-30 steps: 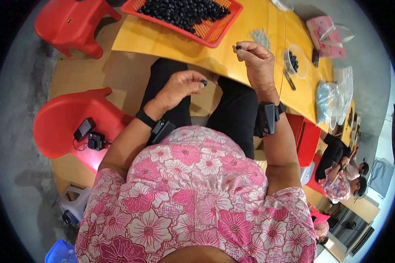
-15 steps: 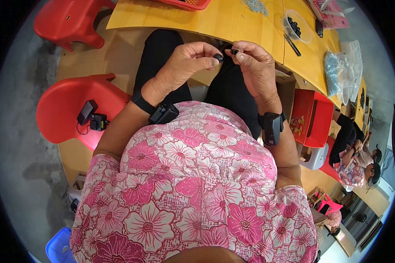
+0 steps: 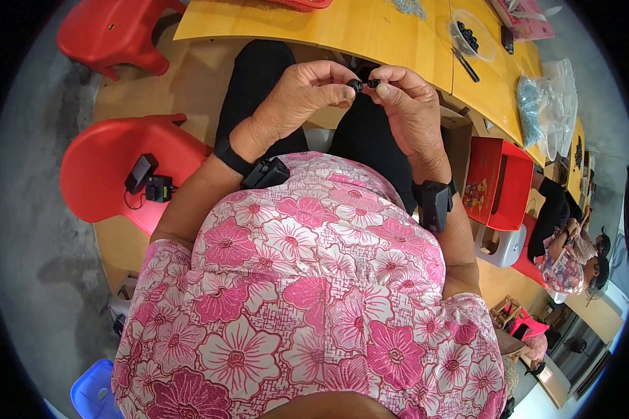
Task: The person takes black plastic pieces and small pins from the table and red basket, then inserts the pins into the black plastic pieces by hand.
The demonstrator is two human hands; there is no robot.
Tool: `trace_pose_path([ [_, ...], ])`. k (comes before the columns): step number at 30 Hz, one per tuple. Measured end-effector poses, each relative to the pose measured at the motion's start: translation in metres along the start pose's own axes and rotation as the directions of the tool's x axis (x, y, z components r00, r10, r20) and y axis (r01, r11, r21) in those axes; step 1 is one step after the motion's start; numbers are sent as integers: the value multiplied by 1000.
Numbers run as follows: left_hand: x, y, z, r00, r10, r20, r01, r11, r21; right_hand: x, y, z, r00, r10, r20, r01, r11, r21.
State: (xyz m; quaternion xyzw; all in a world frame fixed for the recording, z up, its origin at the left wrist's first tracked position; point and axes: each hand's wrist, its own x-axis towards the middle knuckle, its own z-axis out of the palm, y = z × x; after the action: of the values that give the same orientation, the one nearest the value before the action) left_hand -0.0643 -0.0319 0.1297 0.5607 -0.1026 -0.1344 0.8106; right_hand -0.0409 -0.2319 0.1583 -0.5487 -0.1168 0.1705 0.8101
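Note:
Between the thumb and forefinger of my left hand (image 3: 302, 94) is a small round black piece (image 3: 355, 85). My right hand (image 3: 407, 98) pinches another small black piece (image 3: 374, 83), its tip turned toward the left one. The two pieces sit almost end to end above my lap, close to the table's near edge; whether they touch I cannot tell. Both are too small for me to name their kind. On each wrist I wear a black strapped device.
Across the front runs a yellow table (image 3: 370, 38) with a clear bowl (image 3: 493, 49) of black pieces, a black pen-like tool (image 3: 466, 65) and clear plastic bags (image 3: 548, 105). Red chairs (image 3: 112, 164) stand at left, a red box (image 3: 496, 183) at right. Other people sit farther right.
My left hand has come slightly to the right, bringing its black piece nearer to the one in my right hand. The right hand stays nearly where it was.

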Motion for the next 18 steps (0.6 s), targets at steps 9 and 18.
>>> trace_pose_path([
  [9, -1, -15, -5, 993, -78, 86, 106, 910, -401, 3, 5, 3, 1000, 9, 14, -8, 999, -33],
  [18, -1, -20, -8, 995, -70, 69, 94, 887, -451, 7, 5, 10, 1000, 29, -8, -30, 994, -108],
])
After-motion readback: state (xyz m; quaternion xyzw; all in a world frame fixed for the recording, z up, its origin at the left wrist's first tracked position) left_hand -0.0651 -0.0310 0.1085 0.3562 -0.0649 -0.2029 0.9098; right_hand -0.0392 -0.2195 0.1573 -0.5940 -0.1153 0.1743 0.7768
